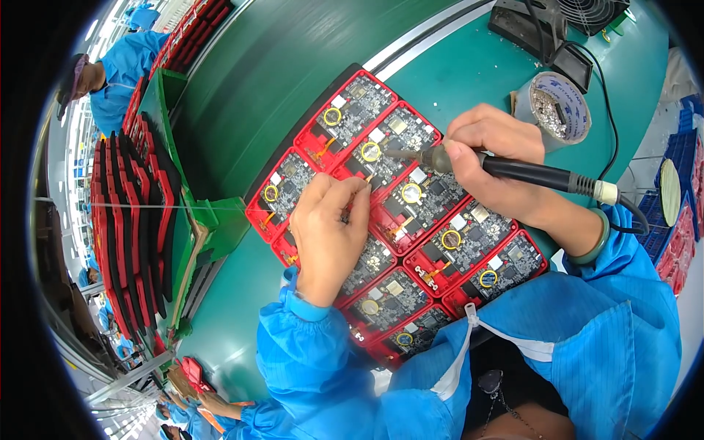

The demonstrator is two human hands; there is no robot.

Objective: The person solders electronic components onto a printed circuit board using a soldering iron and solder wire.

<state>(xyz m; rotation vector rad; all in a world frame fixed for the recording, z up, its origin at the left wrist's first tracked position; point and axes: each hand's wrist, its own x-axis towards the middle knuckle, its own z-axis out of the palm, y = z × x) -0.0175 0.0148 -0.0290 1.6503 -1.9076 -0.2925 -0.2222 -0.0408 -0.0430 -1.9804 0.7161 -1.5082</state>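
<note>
The right hand (499, 143), right of the frame's centre, closes its fingers around the grip of a soldering iron (532, 174); the cable end points right and the tip points left, over a circuit board (396, 150) in the upper middle of the block. The left hand (326, 227), at centre, is over the left part of the same block, with its fingers curled and the tips close together; whether they grip anything cannot be told. The boards sit in red housings (299, 155) arranged side by side in rows across the centre of the frame, on a green surface (418, 81). Most visible boards carry a round part with a yellow ring (371, 152). A tape roll (572, 99) containing loose fragments stands at upper right, near the right hand. Red-and-black panels (136, 227) stand in a row at left, beside a green partition (187, 183). A co-worker (125, 81) in blue is at upper left.
</note>
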